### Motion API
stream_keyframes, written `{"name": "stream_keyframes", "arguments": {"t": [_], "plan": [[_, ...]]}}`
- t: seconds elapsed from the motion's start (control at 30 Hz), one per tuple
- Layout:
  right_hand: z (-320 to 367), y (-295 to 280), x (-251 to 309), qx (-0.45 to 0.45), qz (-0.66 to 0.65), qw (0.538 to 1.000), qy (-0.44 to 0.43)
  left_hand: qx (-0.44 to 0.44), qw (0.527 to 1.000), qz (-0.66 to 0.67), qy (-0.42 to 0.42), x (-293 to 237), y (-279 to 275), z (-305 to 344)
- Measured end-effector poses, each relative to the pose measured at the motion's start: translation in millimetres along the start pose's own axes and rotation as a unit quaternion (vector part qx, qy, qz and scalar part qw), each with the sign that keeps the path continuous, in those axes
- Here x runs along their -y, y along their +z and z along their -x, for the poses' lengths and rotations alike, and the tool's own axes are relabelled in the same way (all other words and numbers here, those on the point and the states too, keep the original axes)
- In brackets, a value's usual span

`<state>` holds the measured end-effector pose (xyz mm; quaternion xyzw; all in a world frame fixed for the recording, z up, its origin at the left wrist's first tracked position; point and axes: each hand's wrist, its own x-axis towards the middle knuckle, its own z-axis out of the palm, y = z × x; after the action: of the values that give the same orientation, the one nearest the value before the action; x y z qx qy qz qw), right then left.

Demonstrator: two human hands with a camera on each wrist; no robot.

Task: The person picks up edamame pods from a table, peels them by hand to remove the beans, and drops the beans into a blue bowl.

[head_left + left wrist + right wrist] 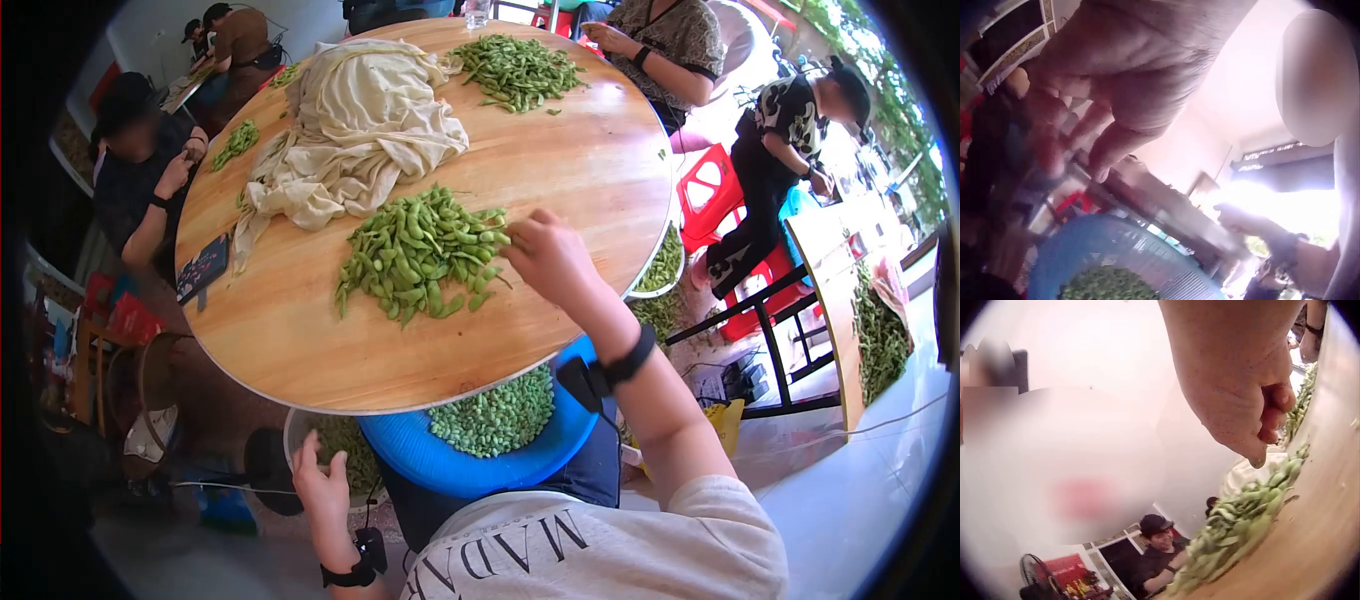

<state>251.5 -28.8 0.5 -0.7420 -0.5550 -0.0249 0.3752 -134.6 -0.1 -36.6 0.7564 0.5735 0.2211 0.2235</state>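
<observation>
Here right hand (548, 258) touches edamame pile (420, 255) on round table (560, 150)

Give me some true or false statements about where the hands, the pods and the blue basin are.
1. The right hand is at the edge of the near pod pile on the table. True.
2. The left hand rests on the cream cloth. False: it is low, below the table edge.
3. The blue basin stands on the tabletop. False: it sits under the table's near edge.
4. The cream cloth lies between the near pod pile and the far pod pile. True.
</observation>
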Motion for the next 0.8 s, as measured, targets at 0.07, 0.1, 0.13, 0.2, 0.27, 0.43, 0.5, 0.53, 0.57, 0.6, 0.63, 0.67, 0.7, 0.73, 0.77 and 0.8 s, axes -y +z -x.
{"name": "stream_keyframes", "arguments": {"t": [0.07,0.1,0.13,0.2,0.27,0.43,0.5,0.53,0.57,0.6,0.63,0.67,0.7,0.73,0.77,0.8], "plan": [[-15.3,10.9,-12.1,0.041,0.060,0.997,0.019,0.085,0.974,0.176,-0.117,-25.3,-2.7,-3.0],[-18.2,16.2,-15.5,0.061,0.089,0.994,0.025,0.072,0.965,0.241,-0.076,-26.8,5.4,-0.8],[-22.4,18.5,-16.0,0.081,0.119,0.989,0.029,0.089,0.950,0.291,-0.076,-37.7,7.2,0.0],[-21.0,19.2,-13.6,0.055,0.106,0.992,0.041,0.140,0.915,0.374,-0.052,-60.2,12.1,0.1],[-18.3,18.7,-15.7,0.010,0.059,0.997,0.050,0.170,0.896,0.409,-0.038,-87.1,18.7,-1.5],[10.9,-9.9,19.3,0.105,-0.396,0.892,0.188,0.194,0.852,0.487,-0.004,-145.6,33.5,-15.7],[38.9,-11.8,43.2,0.195,-0.568,0.746,0.287,0.217,0.840,0.498,-0.001,-155.3,44.7,-25.0],[51.7,-9.5,52.7,0.216,-0.623,0.687,0.306,0.230,0.833,0.503,-0.001,-157.7,50.5,-27.2],[61.3,-8.6,61.5,0.247,-0.638,0.671,0.287,0.227,0.832,0.506,0.016,-159.4,53.8,-26.1],[70.1,-8.1,66.0,0.258,-0.623,0.680,0.289,0.225,0.831,0.508,0.031,-159.0,55.8,-23.0],[74.5,-8.2,68.4,0.269,-0.606,0.692,0.285,0.219,0.829,0.512,0.052,-158.1,56.6,-20.0],[77.2,-8.9,70.5,0.280,-0.589,0.705,0.279,0.205,0.832,0.513,0.048,-155.9,55.3,-15.8],[79.4,-10.8,71.2,0.291,-0.483,0.785,0.257,0.191,0.836,0.512,0.044,-152.5,53.0,-12.0],[82.2,-12.1,72.8,0.274,-0.490,0.789,0.250,0.176,0.840,0.512,0.040,-148.6,50.1,-8.3],[86.0,-13.3,74.8,0.257,-0.498,0.792,0.245,0.181,0.835,0.519,0.025,-145.3,45.9,-5.8],[90.1,-15.5,76.2,0.239,-0.504,0.794,0.241,0.180,0.856,0.484,0.033,-140.5,43.0,-3.1]]}}
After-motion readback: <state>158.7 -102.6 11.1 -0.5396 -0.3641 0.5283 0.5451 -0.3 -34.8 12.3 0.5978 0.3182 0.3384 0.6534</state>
